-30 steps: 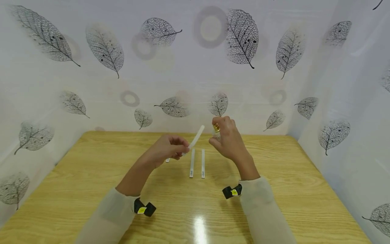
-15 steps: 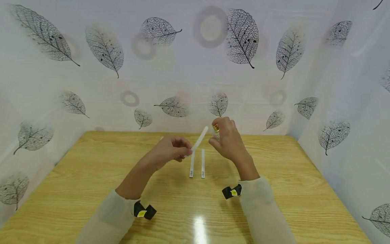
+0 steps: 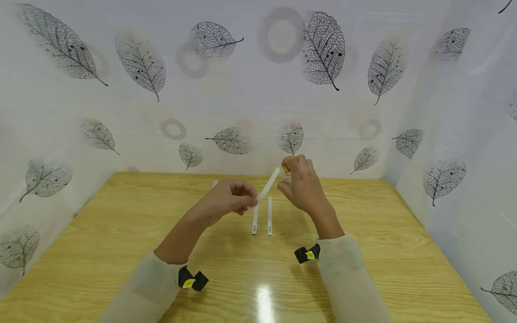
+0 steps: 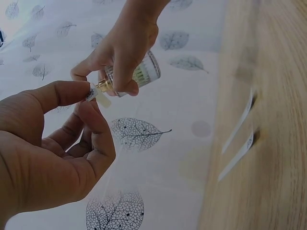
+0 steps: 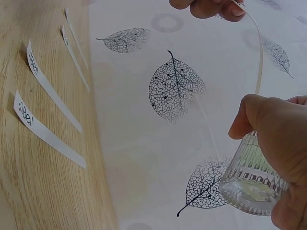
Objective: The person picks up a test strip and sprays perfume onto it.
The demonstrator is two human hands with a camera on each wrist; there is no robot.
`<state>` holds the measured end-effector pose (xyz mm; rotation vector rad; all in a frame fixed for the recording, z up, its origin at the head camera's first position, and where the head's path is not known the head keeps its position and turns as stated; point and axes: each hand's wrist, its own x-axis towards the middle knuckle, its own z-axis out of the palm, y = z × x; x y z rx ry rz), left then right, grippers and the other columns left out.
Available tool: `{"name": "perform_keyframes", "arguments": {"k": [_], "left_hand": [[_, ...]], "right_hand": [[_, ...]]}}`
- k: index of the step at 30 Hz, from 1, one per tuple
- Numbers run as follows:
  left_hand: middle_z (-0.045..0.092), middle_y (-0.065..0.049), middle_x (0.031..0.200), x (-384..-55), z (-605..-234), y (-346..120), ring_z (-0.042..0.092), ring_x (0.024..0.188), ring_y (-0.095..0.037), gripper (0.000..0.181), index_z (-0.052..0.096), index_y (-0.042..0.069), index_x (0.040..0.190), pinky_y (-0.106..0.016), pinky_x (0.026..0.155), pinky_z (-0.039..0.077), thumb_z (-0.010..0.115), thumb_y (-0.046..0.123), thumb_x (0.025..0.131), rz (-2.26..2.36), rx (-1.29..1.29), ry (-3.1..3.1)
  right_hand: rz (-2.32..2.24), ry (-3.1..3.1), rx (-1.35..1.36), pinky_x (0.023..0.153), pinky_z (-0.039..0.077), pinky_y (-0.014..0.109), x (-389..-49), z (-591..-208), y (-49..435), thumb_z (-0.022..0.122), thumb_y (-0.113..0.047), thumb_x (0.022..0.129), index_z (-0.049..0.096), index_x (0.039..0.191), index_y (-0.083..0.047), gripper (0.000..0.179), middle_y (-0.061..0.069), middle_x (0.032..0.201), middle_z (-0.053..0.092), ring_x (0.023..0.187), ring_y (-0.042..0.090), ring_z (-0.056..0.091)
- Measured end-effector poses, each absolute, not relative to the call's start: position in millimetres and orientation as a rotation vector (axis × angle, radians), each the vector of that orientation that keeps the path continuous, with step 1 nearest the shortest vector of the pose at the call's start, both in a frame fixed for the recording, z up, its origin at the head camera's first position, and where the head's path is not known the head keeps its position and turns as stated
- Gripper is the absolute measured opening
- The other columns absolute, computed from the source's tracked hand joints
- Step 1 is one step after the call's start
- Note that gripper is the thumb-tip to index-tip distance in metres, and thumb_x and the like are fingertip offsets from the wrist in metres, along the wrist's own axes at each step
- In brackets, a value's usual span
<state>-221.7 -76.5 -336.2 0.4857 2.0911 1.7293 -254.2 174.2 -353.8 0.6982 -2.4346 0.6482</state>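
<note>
Between thumb and fingertips, my left hand [image 3: 226, 202] pinches a white paper scent strip [image 3: 269, 183] by its printed end. The strip slants up to the right and bends slightly. My right hand [image 3: 303, 184] grips a clear ribbed glass perfume bottle [image 5: 252, 191] with a gold spray neck [image 3: 286, 170]; a finger lies over the top of it. Pale liquid shows inside the glass. In the head view the strip's free tip is close beside the gold neck. Both hands are raised above the table, and the right hand's fingers hide much of the bottle.
Several more paper strips lie on the wooden table [image 3: 363, 269], including two [image 3: 269, 217] [image 5: 50, 132] with "Bell" printed at the near end. A white curtain [image 3: 250, 103] with leaf prints stands behind the table and along its sides.
My left hand has shifted a little to the right and slightly lower, bringing the strip's tip closer to the gold neck. My right hand and the perfume bottle have stayed nearly still.
</note>
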Motion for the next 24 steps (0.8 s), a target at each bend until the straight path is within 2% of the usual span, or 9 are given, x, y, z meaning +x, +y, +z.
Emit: {"name": "perform_keyframes", "arguments": {"k": [5,15,20,24], "left_hand": [[0.064,-0.004,0.088,-221.4,-336.1,-76.0,0.056,0.073,-0.018,0.013,0.069,0.005,0.102,-0.034,0.074,0.055,0.073,0.012,0.093,1.739,0.488,2.073],[0.064,-0.004,0.088,-221.9,-337.0,-77.3,0.056,0.075,-0.018,0.013,0.069,0.005,0.103,-0.038,0.077,0.056,0.073,0.013,0.094,1.745,0.494,2.051],[0.064,-0.004,0.089,-221.6,-335.6,-78.3,0.056,0.075,-0.018,0.014,0.069,0.005,0.103,-0.033,0.074,0.055,0.073,0.014,0.094,1.756,0.503,2.044],[0.065,-0.005,0.090,-221.2,-334.8,-78.4,0.056,0.075,-0.018,0.014,0.069,0.004,0.104,-0.035,0.076,0.056,0.073,0.013,0.094,1.755,0.499,2.043]], "right_hand": [[0.644,-2.429,0.691,0.068,0.038,0.043,-255.0,-354.5,174.0,0.065,-0.009,0.086,0.043,0.121,-0.011,0.041,0.016,0.103,0.048,0.085,0.034,0.043],[0.640,-2.437,0.677,0.067,0.037,0.042,-253.7,-353.9,173.3,0.064,-0.009,0.086,0.044,0.119,-0.009,0.039,0.015,0.101,0.047,0.084,0.033,0.041],[0.637,-2.456,0.676,0.068,0.038,0.043,-253.7,-353.3,173.9,0.065,-0.010,0.085,0.043,0.121,-0.010,0.042,0.016,0.102,0.048,0.085,0.034,0.042],[0.638,-2.467,0.666,0.068,0.038,0.043,-253.6,-353.0,173.7,0.066,-0.011,0.084,0.044,0.120,-0.011,0.042,0.016,0.103,0.048,0.086,0.035,0.043]]}}
